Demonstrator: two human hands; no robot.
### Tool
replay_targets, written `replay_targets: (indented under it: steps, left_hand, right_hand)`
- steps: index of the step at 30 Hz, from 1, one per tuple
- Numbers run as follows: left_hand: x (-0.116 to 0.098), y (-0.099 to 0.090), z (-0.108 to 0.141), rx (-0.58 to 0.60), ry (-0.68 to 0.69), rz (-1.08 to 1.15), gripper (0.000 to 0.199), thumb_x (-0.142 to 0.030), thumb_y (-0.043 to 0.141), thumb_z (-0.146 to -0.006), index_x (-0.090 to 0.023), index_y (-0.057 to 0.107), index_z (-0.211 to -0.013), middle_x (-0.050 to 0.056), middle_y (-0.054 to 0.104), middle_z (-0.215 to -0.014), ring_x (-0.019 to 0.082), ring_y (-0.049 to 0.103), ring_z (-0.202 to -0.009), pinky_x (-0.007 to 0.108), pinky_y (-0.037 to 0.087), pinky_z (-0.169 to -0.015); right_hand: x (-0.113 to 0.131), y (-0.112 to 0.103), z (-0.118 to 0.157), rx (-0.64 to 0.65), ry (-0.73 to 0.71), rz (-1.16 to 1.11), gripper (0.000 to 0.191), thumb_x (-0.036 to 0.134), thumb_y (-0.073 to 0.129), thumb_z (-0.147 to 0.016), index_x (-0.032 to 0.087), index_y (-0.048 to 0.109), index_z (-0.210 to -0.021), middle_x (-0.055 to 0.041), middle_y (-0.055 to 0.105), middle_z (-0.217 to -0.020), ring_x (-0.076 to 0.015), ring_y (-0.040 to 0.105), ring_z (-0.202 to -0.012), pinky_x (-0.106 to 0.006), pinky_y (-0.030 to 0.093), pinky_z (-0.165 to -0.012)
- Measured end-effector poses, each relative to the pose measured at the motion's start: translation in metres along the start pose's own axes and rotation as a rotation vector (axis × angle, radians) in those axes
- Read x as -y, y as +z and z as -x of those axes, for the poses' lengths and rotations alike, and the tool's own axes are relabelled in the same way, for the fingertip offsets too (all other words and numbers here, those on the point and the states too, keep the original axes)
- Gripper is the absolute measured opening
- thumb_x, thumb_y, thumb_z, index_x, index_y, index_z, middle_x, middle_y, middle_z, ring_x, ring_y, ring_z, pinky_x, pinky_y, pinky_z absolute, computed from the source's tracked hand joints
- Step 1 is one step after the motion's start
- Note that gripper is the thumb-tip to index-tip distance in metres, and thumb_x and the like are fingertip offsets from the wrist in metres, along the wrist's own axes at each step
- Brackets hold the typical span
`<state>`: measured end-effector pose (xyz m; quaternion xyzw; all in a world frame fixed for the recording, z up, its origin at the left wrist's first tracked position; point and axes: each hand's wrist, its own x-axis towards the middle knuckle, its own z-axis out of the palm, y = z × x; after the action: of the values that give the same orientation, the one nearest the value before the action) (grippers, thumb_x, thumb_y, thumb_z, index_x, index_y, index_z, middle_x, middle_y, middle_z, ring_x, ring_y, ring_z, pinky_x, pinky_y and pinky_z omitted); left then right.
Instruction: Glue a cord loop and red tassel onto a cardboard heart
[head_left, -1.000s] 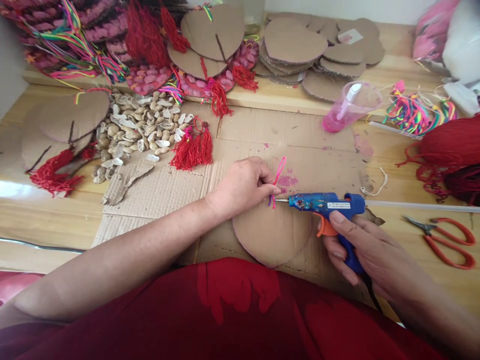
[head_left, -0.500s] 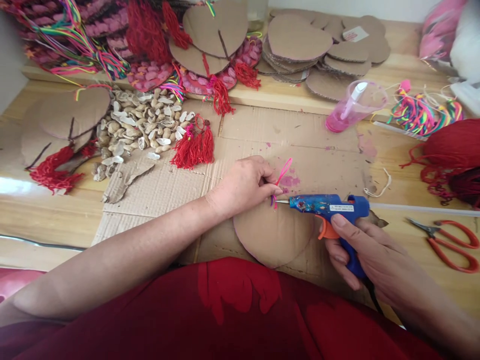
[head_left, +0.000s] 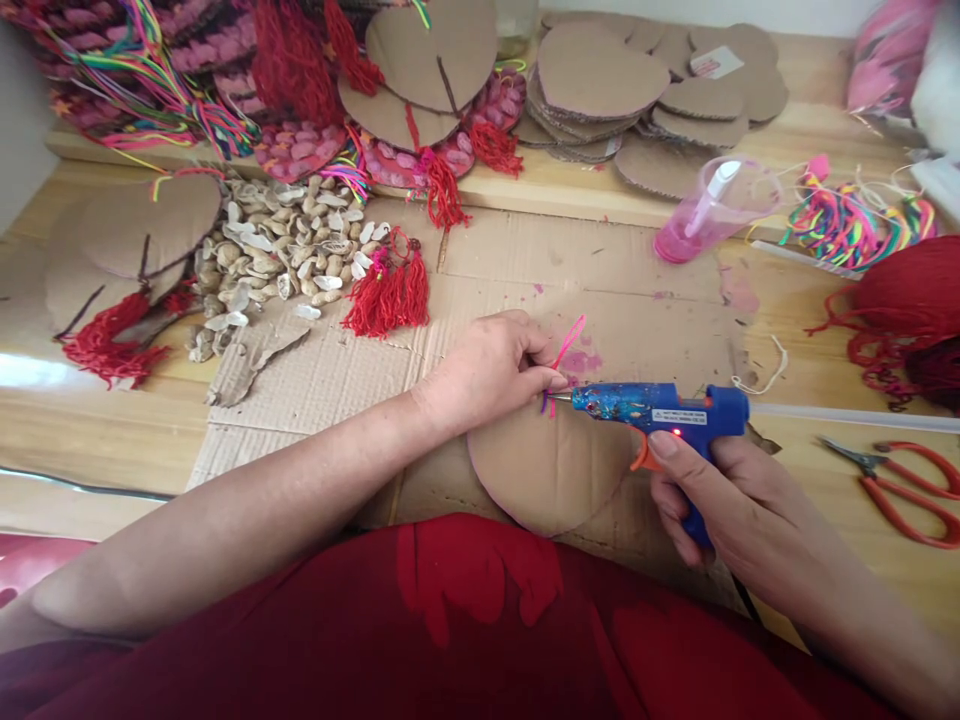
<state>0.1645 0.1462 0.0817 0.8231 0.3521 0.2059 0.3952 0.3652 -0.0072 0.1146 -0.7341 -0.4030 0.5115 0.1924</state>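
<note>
My left hand point(head_left: 517, 360) pinches a pink cord loop point(head_left: 571, 338) at the upper edge of a round cardboard piece point(head_left: 551, 470). The loop sticks up beyond my fingertips, and short cord ends lie on the cardboard below them. In my right hand point(head_left: 720, 490) is a blue glue gun point(head_left: 637, 402), gripped by its handle with fingers near the orange trigger. Its metal nozzle points left and meets the cord just under my left thumb. A small red light glows on the gun's side. Whether glue is coming out is hidden.
Peanut shells point(head_left: 292, 240) and red tassels point(head_left: 390, 290) lie at the left. Cardboard shapes point(head_left: 600, 75) are stacked at the back. A plastic cup point(head_left: 690, 220) with pink liquid stands back right. Orange-handled scissors point(head_left: 900, 485) and red yarn point(head_left: 900, 290) lie at the right.
The glue gun has shifted slightly left and been turned, so its red light and label now show. My left hand and the cardboard piece stay nearly in place.
</note>
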Motion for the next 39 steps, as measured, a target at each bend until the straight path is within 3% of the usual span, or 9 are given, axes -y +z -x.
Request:
replay_targets:
  steps: [10,23,31,39]
  left_hand:
    - [0.002,0.002,0.001,-0.019,0.020,-0.017,0.022,-0.019,0.080,-0.079,-0.017,0.066,-0.063,-0.002,0.063,-0.066,0.013,0.058,-0.070,0.026,0.042,-0.066]
    - [0.000,0.000,0.000,0.007,-0.036,0.021,0.019,-0.017,0.080,-0.079,-0.017,0.070,-0.063,-0.001,0.066,-0.071,0.012,0.060,-0.071,0.025,0.045,-0.070]
    - [0.000,0.000,0.001,0.013,-0.034,0.027,0.017,-0.020,0.080,-0.079,-0.017,0.070,-0.066,-0.002,0.064,-0.065,0.013,0.059,-0.068,0.025,0.044,-0.066]
    - [0.003,0.001,0.001,0.002,0.010,-0.005,0.021,-0.022,0.081,-0.080,-0.017,0.067,-0.064,-0.002,0.063,-0.065,0.012,0.057,-0.068,0.025,0.042,-0.065]
  right_hand:
    - [-0.005,-0.005,0.007,0.024,0.018,-0.015,0.060,0.070,0.045,-0.094,0.022,0.052,-0.059,0.0016,0.052,-0.046,-0.0126,0.048,-0.039,-0.027,0.036,-0.044]
    - [0.006,-0.001,0.003,0.010,-0.161,0.171,0.053,0.065,0.042,-0.098,0.024,0.050,-0.065,0.0007,0.055,-0.053,-0.0153,0.055,-0.043,-0.028,0.042,-0.043]
    - [0.008,-0.004,0.003,-0.061,-0.216,0.263,0.055,0.064,0.044,-0.097,0.025,0.048,-0.059,0.0004,0.054,-0.045,-0.0155,0.051,-0.040,-0.028,0.037,-0.041]
    - [0.003,-0.003,0.002,-0.043,-0.134,0.167,0.057,0.067,0.044,-0.096,0.024,0.049,-0.059,0.0008,0.054,-0.049,-0.0148,0.053,-0.042,-0.028,0.038,-0.044]
